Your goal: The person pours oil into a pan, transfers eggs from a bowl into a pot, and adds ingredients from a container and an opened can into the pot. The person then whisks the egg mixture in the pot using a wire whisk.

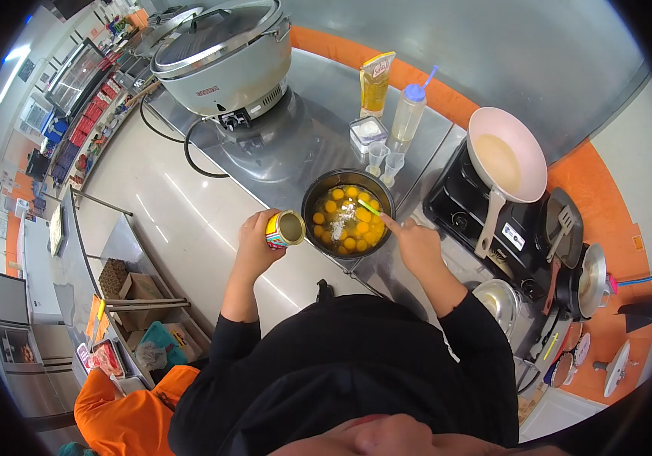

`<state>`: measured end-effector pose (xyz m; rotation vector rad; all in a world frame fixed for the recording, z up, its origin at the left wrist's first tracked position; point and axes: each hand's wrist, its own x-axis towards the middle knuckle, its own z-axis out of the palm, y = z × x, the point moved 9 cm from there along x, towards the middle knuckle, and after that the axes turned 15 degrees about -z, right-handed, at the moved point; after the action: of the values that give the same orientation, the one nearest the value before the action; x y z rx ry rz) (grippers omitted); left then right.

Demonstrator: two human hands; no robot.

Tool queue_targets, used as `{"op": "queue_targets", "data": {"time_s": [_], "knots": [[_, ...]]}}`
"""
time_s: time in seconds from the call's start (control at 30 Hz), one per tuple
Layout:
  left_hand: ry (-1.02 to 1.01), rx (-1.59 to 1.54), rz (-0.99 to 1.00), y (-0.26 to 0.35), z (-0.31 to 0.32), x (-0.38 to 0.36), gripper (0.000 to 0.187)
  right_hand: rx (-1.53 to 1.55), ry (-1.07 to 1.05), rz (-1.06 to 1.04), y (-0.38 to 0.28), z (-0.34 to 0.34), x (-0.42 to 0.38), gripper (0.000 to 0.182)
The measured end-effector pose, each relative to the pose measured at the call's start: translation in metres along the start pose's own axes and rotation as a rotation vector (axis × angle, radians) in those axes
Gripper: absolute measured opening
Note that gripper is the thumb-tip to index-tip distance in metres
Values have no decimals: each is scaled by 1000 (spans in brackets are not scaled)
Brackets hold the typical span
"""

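My left hand [250, 249] is wrapped round a yellow tin [286, 229] with a colourful label. Its open mouth faces up, just left of a dark round pot [311, 191]. Many raw egg yolks [350, 243] in clear egg white lie in the pot, with a patch of white powder [339, 225] among them. Over the pot's right side, my right hand [419, 249] grips a small light-green spoon [369, 207], its tip above the eggs. Most of the tin's inside is too dark to make out.
Behind the pot stand small plastic cups [377, 156], a tub of white powder [368, 132], a squeeze bottle [408, 114] and a yellow pouch [375, 82]. A rice cooker [223, 64] is at the back left. Right, a pink pan [504, 156] rests on a black stove [455, 190]. An orange-sleeved person [132, 406] works lower left.
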<state>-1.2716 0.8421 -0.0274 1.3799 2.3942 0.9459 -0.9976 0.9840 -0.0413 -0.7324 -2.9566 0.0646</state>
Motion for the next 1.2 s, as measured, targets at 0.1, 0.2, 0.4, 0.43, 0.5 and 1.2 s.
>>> {"op": "queue_targets", "data": {"time_s": [0.1, 0.2, 0.4, 0.43, 0.5, 1.2], "knots": [[19, 8, 2, -1, -3, 0, 65, -67, 16, -23, 0, -6, -9, 61], [34, 8, 6, 2, -8, 1, 65, -60, -6, -96, -1, 2, -20, 66], [12, 17, 30, 7, -1, 8, 64, -32, 7, -45, 9, 0, -30, 72], [8, 17, 36, 9, 0, 9, 64, -2, -21, -33, 13, 6, -32, 71], [-11, 28, 45, 13, 4, 12, 65, 26, -46, -18, 15, 4, -32, 70], [-82, -18, 442, 116, 34, -4, 65, 515, -29, -213, -68, -34, 28, 40]]}}
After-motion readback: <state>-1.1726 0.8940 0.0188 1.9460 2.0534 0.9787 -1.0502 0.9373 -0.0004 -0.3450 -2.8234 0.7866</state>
